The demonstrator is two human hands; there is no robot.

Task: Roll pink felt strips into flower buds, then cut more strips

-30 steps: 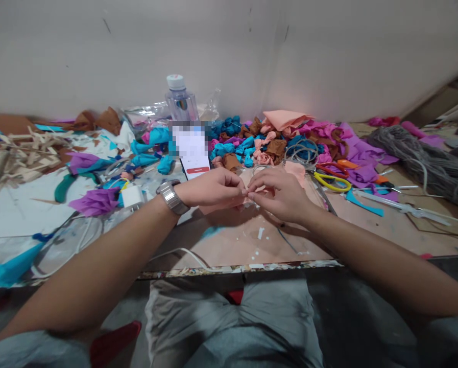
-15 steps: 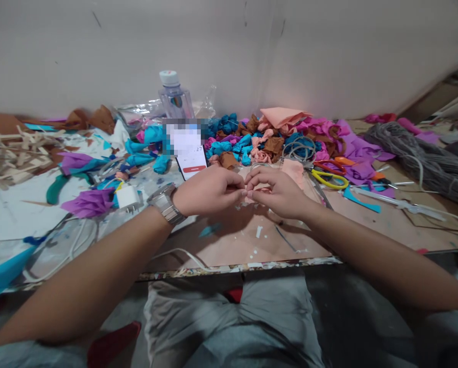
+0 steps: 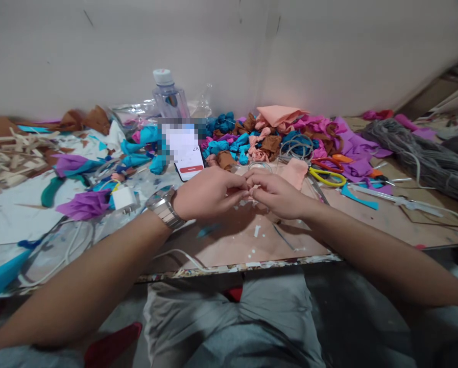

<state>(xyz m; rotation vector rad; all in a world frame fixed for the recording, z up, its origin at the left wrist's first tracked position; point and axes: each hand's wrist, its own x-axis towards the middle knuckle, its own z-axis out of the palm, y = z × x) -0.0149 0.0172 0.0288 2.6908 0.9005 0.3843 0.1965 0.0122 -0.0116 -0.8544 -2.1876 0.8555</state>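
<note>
My left hand (image 3: 212, 193), below a metal wristwatch (image 3: 166, 207), is closed in a pinch. Its fingertips meet those of my right hand (image 3: 276, 194), whose fingers are curled and closed too. Whatever lies between the fingertips is too small and hidden to make out. Behind the hands a phone (image 3: 186, 153) leans with its screen lit. A peach paper piece (image 3: 295, 174) lies just beyond my right hand, and a pile of crumpled coloured paper (image 3: 269, 145) spreads behind both hands.
A bottle (image 3: 170, 97) stands at the back. Scissors with yellow and red handles (image 3: 328, 176), a glue gun-like white tool (image 3: 397, 199) and grey wire (image 3: 420, 153) lie right. At left are wooden sticks (image 3: 10, 153), green pliers (image 3: 52, 191) and a white charger (image 3: 124, 198).
The view has shifted slightly, so table items appear a little further left. Both hands stay together, with only small changes in the fingers.
</note>
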